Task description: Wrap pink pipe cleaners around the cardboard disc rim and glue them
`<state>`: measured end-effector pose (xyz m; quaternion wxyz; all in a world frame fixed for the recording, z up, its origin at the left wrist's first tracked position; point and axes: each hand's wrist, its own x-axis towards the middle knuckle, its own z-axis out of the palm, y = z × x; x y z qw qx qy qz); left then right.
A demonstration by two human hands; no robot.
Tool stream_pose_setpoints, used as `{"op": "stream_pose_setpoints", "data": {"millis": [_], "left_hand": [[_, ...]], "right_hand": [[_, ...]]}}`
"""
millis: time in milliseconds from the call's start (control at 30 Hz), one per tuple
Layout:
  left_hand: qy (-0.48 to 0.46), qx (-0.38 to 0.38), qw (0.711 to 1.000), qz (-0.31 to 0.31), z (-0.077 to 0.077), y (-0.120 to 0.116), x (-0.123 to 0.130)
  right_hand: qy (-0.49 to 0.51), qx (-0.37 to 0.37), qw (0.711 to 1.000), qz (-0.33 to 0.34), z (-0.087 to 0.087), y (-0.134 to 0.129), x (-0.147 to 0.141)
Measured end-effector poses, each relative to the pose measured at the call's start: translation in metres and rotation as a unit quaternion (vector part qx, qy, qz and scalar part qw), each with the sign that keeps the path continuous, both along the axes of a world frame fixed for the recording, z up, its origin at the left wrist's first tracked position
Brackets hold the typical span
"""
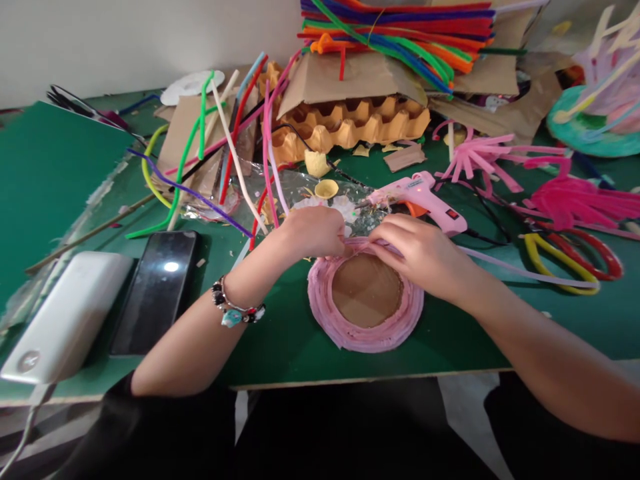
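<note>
Left hand (320,230): bent over the far rim of the round pink piece (323,313), fingers curled down with their tips at the rim; whether they were pinched together I could not tell.
Right hand (417,250): at the same rim from the other side, thumb and fingertips together, clamped on a lilac pipe cleaner (525,266).
Desk (280,340): green-topped, its near edge running in front of the person's dark clothing (350,427).
Egg carton (345,130): orange-brown, near the middle of the desk's far edge, partly beneath bent cardboard (360,79).
Pipe cleaner bundle (400,32): red, blue, green and orange, lying on top of that cardboard.
Coiled work: the round pink piece lay flat near the middle of the desk's near edge, pink and lilac strands wound around a brown centre (367,290).
Glue gun (425,200): pink, on its side just beyond the right hand, nozzle towards the left.
Power bank (70,313): white, at the desk's near left corner, with a cable (31,427) plugged in.
Phone (157,287): black, just beside the power bank.
Scissors handles (537,257): yellow and red, towards the desk's right edge, the lilac end crossing the yellow loop.
Bracelet (233,317): beaded, on the left wrist.
Yellow cup (327,189): small, hollow side up, between egg carton and left hand.
</note>
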<state>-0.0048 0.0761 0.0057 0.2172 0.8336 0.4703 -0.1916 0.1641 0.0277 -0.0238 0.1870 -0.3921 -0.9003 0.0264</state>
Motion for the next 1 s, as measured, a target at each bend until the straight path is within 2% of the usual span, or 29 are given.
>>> {"op": "stream_pose_setpoints", "data": {"millis": [267, 600, 1000], "left_hand": [[-0.014, -0.006, 1.0, 0.014, -0.003, 0.002, -0.002], [-0.03, -0.006, 0.999, 0.012, -0.002, 0.002, -0.001], [-0.042, -0.02, 0.999, 0.019, -0.003, 0.004, -0.001]], "right_hand": [[0.003, -0.012, 0.999, -0.031, 0.008, -0.006, 0.009], [0.018, 0.009, 0.999, 0.026, -0.001, -0.013, 0.015], [0.012, -0.06, 0.997, 0.047, -0.009, -0.014, 0.023]]}}
